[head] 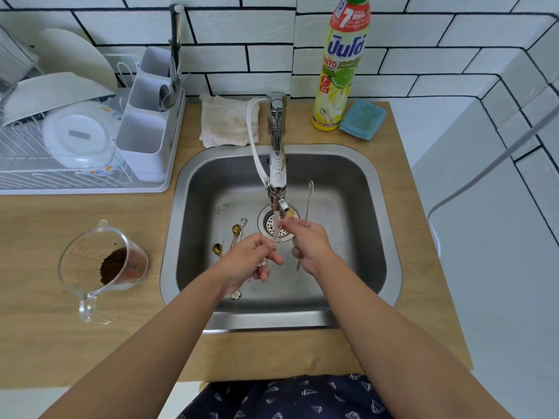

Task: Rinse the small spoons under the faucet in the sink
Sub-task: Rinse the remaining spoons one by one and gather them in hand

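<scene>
Water runs from the chrome faucet [277,164] into the steel sink [378,237]. My left hand [252,257] pinches a small spoon with a flower-shaped handle end, its bowl end up in the stream near the drain [272,223]. My right hand [310,246] grips a long thin silver spoon [308,204] that sticks up past the faucet, and its fingertips touch the spoon in the stream. Three small spoons [234,234], two gold and one silver, lie on the sink floor left of the drain. Another flower handle end [236,294] shows under my left wrist.
A glass measuring jug [102,264] holding dark grounds stands on the wooden counter to the left. A dish rack [84,128] with plates and a cutlery holder is at back left. A folded cloth [227,120], dish soap bottle [341,65] and blue sponge [363,119] sit behind the sink.
</scene>
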The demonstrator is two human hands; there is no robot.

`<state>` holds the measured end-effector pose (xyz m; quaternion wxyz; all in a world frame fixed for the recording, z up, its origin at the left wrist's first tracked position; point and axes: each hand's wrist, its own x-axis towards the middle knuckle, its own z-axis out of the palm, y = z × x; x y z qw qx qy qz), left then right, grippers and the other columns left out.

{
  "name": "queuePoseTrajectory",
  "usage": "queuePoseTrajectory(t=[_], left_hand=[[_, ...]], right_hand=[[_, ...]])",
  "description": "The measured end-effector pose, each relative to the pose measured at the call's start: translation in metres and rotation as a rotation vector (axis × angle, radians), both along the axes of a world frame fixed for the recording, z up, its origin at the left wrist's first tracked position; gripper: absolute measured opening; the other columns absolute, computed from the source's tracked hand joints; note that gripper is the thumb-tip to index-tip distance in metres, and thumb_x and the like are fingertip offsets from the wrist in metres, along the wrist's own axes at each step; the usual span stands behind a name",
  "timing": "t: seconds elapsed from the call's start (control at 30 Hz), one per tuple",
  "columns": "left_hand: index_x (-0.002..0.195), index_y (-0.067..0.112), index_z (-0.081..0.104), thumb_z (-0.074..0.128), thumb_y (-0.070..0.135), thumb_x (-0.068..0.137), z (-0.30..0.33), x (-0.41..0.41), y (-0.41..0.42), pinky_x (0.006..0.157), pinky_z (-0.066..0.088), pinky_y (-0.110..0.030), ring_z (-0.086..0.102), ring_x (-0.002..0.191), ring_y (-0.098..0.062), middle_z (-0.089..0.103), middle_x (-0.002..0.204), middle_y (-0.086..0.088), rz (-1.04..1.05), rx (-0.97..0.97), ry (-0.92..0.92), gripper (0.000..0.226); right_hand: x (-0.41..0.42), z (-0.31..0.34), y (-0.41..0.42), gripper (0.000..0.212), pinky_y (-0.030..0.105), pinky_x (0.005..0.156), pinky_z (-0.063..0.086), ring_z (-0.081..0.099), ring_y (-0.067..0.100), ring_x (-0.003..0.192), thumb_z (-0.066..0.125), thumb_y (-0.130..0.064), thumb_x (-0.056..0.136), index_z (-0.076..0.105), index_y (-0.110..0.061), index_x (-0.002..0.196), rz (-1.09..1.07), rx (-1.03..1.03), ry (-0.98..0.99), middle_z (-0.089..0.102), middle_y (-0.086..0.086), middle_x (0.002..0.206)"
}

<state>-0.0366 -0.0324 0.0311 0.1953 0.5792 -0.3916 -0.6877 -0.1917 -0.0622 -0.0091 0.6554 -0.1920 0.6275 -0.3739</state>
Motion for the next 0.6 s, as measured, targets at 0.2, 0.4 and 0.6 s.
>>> queuePoseTrajectory(t=[0.2,0.4,0.6], left_hand=[[0.113,0.008,0.054,0.046,0.017,0.106,0.003,0.004,0.003,0.047,0.040,-0.023,0.059,0.050,-0.016,0.077,0.096,-0.010,-0.069,-0.037,-0.020,0.014],[0.112,0.009,0.054,0.047,0.022,0.106,0.002,0.006,0.000,0.052,0.044,-0.026,0.065,0.057,-0.019,0.078,0.097,-0.005,-0.128,-0.083,-0.069,0.015],[0.108,0.006,0.049,0.048,0.026,0.106,0.005,0.022,0.008,0.056,0.051,-0.026,0.073,0.069,-0.024,0.078,0.103,-0.004,-0.228,-0.050,-0.053,0.020]], right_hand=[[0.002,0.001,0.007,0.011,0.023,0.039,0.020,0.024,0.007,0.042,0.083,-0.029,0.084,0.080,-0.021,0.077,0.155,-0.048,-0.011,0.066,-0.004,0.066],[0.007,-0.001,0.011,0.014,0.021,0.037,0.024,0.028,0.005,0.041,0.082,-0.032,0.084,0.079,-0.019,0.086,0.209,-0.060,-0.017,0.063,-0.012,0.056],[-0.001,-0.004,-0.002,0.031,0.019,0.037,0.026,0.037,-0.001,0.037,0.087,-0.019,0.081,0.065,-0.020,0.102,0.027,-0.106,0.008,0.069,-0.010,0.066]])
